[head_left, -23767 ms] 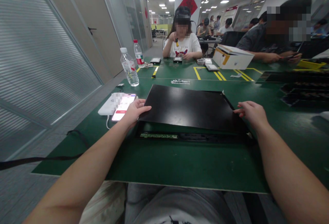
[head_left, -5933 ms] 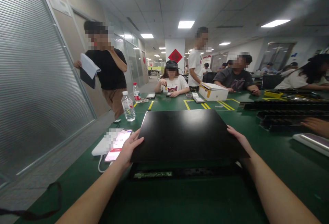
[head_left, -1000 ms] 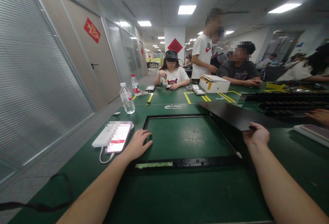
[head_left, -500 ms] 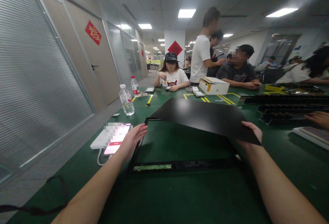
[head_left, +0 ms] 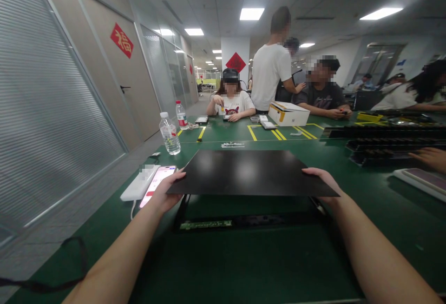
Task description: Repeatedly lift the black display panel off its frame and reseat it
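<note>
A large flat black panel [head_left: 249,171] hovers level above a black rectangular frame [head_left: 244,222] that lies on the green table [head_left: 244,267]. My left hand [head_left: 163,192] grips the panel's near left corner, thumb on top. My right hand [head_left: 322,183] grips its near right corner, fingers along the edge. A green circuit strip [head_left: 205,224] shows on the frame's near bar under the panel.
A phone [head_left: 156,183] on a white power bank [head_left: 135,185] lies left of my left hand. Two water bottles [head_left: 170,133] stand farther back left. Black trays [head_left: 390,143] and another person's hand [head_left: 430,157] are at the right. People sit and stand at the far end by a white box [head_left: 289,113].
The panel, held off to the right by my right hand a second ago, has swung back over the frame. My left hand has left the frame and taken the panel's left corner.
</note>
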`<state>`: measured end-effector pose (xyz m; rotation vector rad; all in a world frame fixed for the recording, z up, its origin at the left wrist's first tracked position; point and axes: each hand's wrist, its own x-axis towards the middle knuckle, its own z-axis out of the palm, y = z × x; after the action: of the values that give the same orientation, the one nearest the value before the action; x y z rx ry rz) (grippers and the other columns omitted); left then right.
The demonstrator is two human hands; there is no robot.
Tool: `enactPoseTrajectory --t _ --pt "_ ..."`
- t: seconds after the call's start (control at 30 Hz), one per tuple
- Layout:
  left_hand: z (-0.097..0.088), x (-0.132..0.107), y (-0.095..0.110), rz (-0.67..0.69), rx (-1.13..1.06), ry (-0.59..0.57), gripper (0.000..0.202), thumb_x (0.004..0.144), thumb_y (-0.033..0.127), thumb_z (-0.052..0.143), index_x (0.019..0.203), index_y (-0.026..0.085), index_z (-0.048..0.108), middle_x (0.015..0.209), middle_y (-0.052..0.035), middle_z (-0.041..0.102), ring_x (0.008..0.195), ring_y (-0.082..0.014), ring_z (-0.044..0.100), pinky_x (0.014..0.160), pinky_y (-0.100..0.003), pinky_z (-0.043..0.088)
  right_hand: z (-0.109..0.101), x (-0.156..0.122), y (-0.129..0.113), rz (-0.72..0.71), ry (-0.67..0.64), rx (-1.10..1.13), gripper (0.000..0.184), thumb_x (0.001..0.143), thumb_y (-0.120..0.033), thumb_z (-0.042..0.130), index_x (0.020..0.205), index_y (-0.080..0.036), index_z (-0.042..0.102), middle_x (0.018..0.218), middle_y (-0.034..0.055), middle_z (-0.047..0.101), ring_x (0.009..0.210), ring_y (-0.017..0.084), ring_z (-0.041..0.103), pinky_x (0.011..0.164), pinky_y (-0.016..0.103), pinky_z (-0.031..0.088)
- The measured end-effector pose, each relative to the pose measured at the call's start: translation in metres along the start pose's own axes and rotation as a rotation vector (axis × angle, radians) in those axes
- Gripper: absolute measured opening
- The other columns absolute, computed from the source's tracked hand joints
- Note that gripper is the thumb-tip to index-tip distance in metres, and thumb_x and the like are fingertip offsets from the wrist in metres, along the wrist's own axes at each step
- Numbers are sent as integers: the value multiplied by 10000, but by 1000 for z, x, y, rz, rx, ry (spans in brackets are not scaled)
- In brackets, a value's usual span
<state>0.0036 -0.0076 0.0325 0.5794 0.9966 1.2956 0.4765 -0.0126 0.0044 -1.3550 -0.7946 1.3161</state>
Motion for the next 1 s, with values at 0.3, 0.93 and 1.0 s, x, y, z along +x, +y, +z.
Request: enactPoseTrajectory --t 0.3,0.93,1.0 --pt "-7 1 6 157 -23 -17 363 696 46 684 1027 153 787 694 -20 759 569 -200 708 567 -271 609 7 -4 -3 89 -131 -60 258 793 -143 636 1027 -173 741 893 92 803 751 192 752 696 276 598" --pt "-10 0 1 273 48 -77 602 622 151 805 1225 162 797 1009 -64 847 928 -317 799 747 -324 650 13 1 -3 -19 198 -260 342 862 -170 648 1202 -170 679 775 107 789 653 208 751 598 282 582" --pt "-9 -1 1 276 58 -85 626 621 156 806 1247 166 792 1034 -71 847 947 -332 797 763 -342 649 11 4 -1 -26 200 -268 322 852 -182 658 1172 -178 692 770 105 788 647 208 747 580 274 562"
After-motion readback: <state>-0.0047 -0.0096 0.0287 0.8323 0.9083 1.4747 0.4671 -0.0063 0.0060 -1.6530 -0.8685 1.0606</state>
